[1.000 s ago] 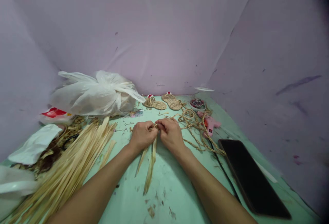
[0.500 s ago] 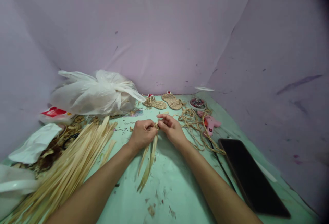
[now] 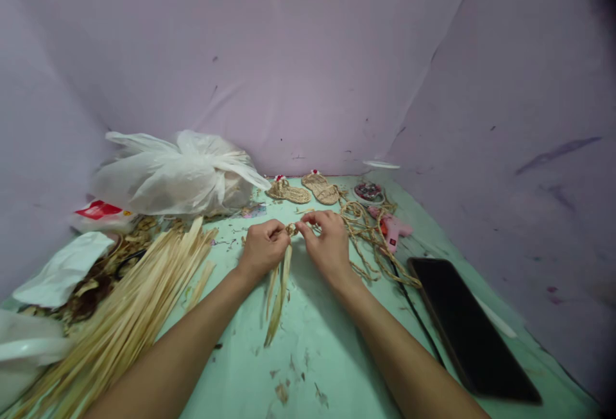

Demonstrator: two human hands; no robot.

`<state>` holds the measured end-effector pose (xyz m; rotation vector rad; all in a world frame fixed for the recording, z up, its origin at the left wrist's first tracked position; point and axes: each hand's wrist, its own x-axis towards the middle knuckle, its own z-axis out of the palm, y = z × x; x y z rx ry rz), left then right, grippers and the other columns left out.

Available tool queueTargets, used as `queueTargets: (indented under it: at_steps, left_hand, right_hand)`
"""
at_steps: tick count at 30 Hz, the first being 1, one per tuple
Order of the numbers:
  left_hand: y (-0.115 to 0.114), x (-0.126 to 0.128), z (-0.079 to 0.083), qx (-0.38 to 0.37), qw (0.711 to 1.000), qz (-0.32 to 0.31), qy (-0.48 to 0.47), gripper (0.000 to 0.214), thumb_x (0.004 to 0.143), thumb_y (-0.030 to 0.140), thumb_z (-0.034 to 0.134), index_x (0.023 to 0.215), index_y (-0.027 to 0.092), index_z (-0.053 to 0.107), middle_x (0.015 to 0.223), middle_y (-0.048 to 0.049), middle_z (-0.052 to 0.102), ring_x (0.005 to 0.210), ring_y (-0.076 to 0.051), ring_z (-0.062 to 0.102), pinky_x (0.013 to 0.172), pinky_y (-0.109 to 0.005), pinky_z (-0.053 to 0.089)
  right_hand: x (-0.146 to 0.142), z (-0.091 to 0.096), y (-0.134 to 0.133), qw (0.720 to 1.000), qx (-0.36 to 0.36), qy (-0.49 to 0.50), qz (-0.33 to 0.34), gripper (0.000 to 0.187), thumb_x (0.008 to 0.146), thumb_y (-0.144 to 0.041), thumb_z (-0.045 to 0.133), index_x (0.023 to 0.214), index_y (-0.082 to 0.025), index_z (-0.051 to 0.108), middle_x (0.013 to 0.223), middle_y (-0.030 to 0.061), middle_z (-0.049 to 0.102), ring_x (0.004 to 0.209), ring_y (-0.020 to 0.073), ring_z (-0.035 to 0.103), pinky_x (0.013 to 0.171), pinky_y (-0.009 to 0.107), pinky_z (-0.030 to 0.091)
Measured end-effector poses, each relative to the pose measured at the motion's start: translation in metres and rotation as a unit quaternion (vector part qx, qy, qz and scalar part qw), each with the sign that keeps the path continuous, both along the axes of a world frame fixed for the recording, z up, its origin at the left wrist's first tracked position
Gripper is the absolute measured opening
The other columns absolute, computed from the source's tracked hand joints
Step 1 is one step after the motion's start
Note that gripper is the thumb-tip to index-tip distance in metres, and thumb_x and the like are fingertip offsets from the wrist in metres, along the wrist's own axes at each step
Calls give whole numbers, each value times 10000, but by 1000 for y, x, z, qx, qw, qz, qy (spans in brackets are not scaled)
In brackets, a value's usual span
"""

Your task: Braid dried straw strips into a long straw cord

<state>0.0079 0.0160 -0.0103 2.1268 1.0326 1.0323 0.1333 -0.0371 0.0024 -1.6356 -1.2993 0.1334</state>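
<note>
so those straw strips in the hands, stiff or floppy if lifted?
Probably springy, not limp: the strips trail almost straight from the left hand and right hand. Likely light; thin flat blades, so a push should slide them.

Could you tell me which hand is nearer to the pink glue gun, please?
Right. The right hand, pinching the straw strips, lies near the pink glue gun, not touching; the left hand, pinching them too, is farther off.

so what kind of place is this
Probably a small home craft corner for straw weaving: a pile of pale dried straw strips, two tiny woven straw sandals and a pink glue gun on a mint-green table.
</note>
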Motion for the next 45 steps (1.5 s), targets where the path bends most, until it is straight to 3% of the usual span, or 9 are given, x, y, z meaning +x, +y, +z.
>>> queueTargets:
  at_steps: [4,9,15,20,23,27,33,40,45]
  left_hand:
    - [-2,0,1,15,999,39,13,148,658,191,441,569,145,551,495,31,466,480,-73,380,493,-191,292]
    - [-7,2,6,16,1000,16,11,126,624,161,436,523,148,510,472,39,439,473,-68,369,488,-188,286]
    - [-5,0,6,6,1000,19,13,152,655,203,441,561,141,543,489,31,460,480,-73,376,491,-192,292]
    - [-5,-4,11,5,998,-35,46,158,672,192,431,577,140,547,483,39,425,485,-74,365,495,-193,285]
    - [-3,-6,14,-26,993,-101,56,149,692,219,442,600,145,534,501,46,403,503,-74,356,499,-189,287]
    - [0,-6,13,-74,982,-165,54,91,679,225,479,637,153,514,506,65,341,503,-67,317,491,-181,273]
    - [2,-1,9,-121,983,-137,-7,85,664,199,478,614,142,516,529,52,408,522,-67,361,509,-186,301]
    - [-1,11,10,-324,937,-63,-114,112,632,257,502,621,146,491,464,49,435,407,-62,364,431,-193,292]
    - [19,27,-7,-196,979,-11,-56,53,582,168,472,539,146,493,463,52,392,460,-66,347,452,-190,266]
  right_hand:
    - [-3,1,-5,997,23,-73,23,133,744,-270,527,717,-198,636,714,26,631,672,147,534,671,265,380]
    - [-9,-4,-6,997,16,-76,-6,133,740,-197,494,743,-184,626,731,36,635,668,148,554,651,255,402]
    - [-9,-5,0,995,-18,50,81,148,702,-186,498,743,-171,641,785,49,664,753,157,584,743,280,425]
    - [1,-2,5,966,-129,194,115,176,626,-279,568,686,-126,630,656,48,637,593,138,557,591,252,432]
    - [6,2,5,961,-140,205,122,143,599,-251,545,629,-126,607,593,22,597,538,115,516,527,222,395]
    - [8,6,3,978,-116,152,84,64,567,-201,507,567,-146,539,552,-8,541,513,100,478,495,205,360]
    - [5,1,1,992,-76,51,88,50,643,-219,462,634,-174,482,500,-45,457,459,83,390,451,197,288]
    - [16,-1,5,992,-55,-21,109,140,703,-213,434,774,-174,548,612,-14,552,510,93,447,514,208,326]
    - [30,-4,30,988,-103,-61,93,194,677,-208,436,779,-170,596,596,-1,576,513,107,464,520,219,333]
